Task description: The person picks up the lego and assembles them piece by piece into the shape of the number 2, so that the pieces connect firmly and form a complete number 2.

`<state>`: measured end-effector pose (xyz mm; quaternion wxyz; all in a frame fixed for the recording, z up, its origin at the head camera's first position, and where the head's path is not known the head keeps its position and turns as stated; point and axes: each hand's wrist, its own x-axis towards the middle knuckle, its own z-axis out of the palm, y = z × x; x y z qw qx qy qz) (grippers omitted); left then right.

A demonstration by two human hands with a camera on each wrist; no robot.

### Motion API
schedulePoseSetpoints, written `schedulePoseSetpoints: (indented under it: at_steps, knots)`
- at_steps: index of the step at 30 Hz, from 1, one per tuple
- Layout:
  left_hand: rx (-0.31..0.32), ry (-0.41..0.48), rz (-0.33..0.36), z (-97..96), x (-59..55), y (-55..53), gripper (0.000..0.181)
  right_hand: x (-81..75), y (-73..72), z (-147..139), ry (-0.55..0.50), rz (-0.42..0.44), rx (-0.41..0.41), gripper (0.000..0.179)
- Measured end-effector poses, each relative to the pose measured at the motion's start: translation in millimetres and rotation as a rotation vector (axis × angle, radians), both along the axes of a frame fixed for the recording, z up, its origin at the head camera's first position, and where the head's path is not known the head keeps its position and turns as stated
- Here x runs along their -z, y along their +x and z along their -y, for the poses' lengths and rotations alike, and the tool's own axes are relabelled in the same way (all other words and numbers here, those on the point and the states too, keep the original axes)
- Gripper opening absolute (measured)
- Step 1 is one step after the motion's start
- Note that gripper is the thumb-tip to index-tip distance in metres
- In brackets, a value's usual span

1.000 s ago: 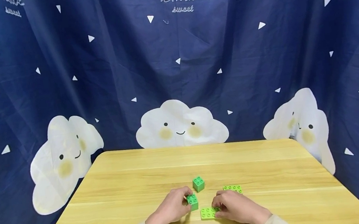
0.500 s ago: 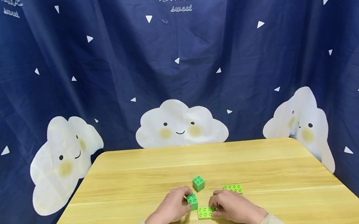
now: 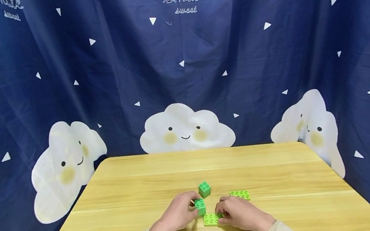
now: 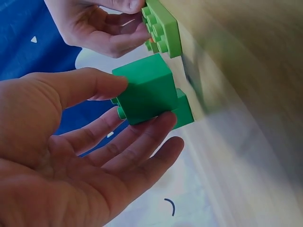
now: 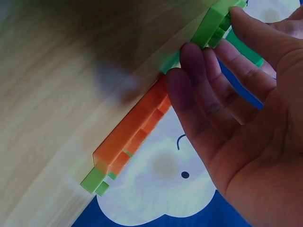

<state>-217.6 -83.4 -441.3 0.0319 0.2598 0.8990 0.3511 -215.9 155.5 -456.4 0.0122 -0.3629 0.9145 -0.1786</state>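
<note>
My left hand (image 3: 179,212) pinches a square green toy brick (image 3: 200,205) between thumb and fingers. In the left wrist view this green brick is just off the table. Close to its right, my right hand (image 3: 242,213) holds the right end of a flat lime-green brick (image 3: 211,219), studs up on the table. The right fingers hide part of that brick's top. A second square green brick (image 3: 205,189) stands on the table just beyond the held one.
Another lime-green brick (image 3: 242,194) lies behind my right hand. The right wrist view shows an orange brick (image 5: 135,123) beside it, hidden in the head view. A dark blue curtain (image 3: 178,55) with white clouds hangs behind the wooden table (image 3: 143,173).
My right hand has slid the lime-green brick a little to the left, then stopped. The left hand has since raised the green brick slightly and shifted it right, toward the lime-green one.
</note>
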Motion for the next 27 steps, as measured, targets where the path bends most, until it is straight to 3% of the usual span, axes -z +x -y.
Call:
schedulePoseSetpoints:
  at_steps: [27]
  knots:
    - [0.065, 0.022, -0.003, -10.5, 1.9, 7.4, 0.028, -0.2, 0.5, 1.8, 0.0, -0.006, -0.001, 0.014]
